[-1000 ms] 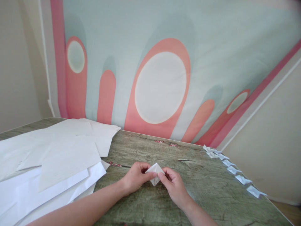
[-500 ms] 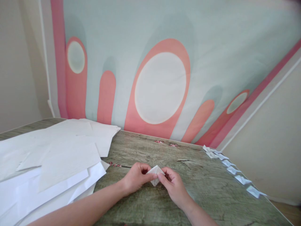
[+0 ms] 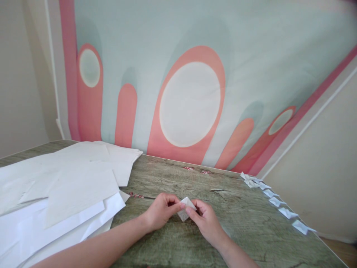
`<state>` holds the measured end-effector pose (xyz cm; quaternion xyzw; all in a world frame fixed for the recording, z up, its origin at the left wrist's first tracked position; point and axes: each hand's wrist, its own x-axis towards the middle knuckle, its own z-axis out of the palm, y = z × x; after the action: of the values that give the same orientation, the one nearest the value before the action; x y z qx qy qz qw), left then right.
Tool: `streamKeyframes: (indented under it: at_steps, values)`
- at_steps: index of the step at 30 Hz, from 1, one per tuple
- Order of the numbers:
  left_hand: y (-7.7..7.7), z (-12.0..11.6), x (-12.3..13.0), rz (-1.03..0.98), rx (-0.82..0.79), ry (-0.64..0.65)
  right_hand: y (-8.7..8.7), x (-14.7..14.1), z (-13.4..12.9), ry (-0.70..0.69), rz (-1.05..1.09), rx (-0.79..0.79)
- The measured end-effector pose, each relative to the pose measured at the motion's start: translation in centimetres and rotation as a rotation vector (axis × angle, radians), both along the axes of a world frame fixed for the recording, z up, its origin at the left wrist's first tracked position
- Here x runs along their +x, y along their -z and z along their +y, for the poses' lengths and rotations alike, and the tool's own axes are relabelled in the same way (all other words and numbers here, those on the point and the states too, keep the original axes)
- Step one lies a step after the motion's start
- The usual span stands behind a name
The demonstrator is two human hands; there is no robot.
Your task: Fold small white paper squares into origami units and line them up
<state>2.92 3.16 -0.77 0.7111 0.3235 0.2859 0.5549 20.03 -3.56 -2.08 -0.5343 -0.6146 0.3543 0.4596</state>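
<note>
A small piece of folded white paper [image 3: 185, 214], diamond-shaped from here, is held just above the table between both hands. My left hand [image 3: 161, 212] pinches its left side, the thumb lying across the front near the middle. On the right side my right hand [image 3: 205, 219] grips it between thumb and fingers. Both thumb tips are close together at the paper's centre. The fingers behind the paper are partly hidden.
Loose white paper sheets [image 3: 83, 193] lie overlapped on the left of the wood-grain table [image 3: 156, 245]. Several small folded paper pieces [image 3: 288, 213] line the right edge. A printed backdrop [image 3: 145, 44] stands behind the table.
My left thumb has shifted slightly up and onto the front of the folded paper, whose visible face has changed a little. My right hand stays almost in place.
</note>
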Motion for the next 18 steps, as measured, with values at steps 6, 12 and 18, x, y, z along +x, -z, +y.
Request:
streamKeyframes:
  at_steps: [6,12,18]
  values:
    - [-0.08,0.02,0.09,0.032,0.013,-0.006,0.06,-0.22,-0.01,0.026,-0.003,0.003]
    - [-0.5,-0.18,0.1,0.061,0.025,-0.015,0.1,-0.29,-0.15,0.029,-0.012,0.005]
    - [-0.71,-0.29,0.21,0.049,-0.003,-0.045,0.08,-0.24,-0.03,0.036,0.006,0.002]
